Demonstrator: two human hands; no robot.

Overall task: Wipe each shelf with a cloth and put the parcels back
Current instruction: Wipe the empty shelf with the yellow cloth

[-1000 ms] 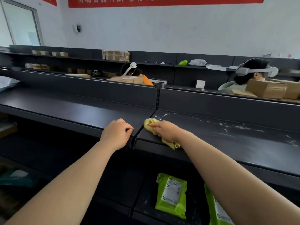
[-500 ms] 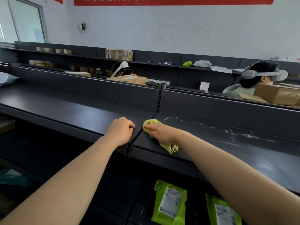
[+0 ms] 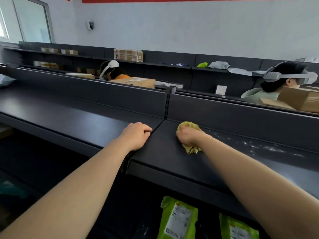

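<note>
My right hand [image 3: 189, 137] grips a crumpled yellow cloth [image 3: 191, 149] and presses it on the dark right shelf [image 3: 172, 163], close to the back panel. White dust streaks [image 3: 262, 147] lie on that shelf to the right of the cloth. My left hand [image 3: 137, 135] rests with curled fingers on the right end of the left shelf [image 3: 69, 121], at the gap between the two boards. Two green parcels [image 3: 178, 219] [image 3: 239, 228] lie on the lower shelf under my right arm.
A grey bag [image 3: 5, 80] lies at the far left of the left shelf. Beyond the back panel, two people with headsets [image 3: 112, 73] [image 3: 283, 80] stand among cardboard boxes [image 3: 138, 81] [image 3: 300, 99]. More shelves with boxes [image 3: 128, 55] line the far wall.
My right hand has slid the cloth away from the front edge toward the back panel and slightly right. My left hand has stayed at the gap between the shelves.
</note>
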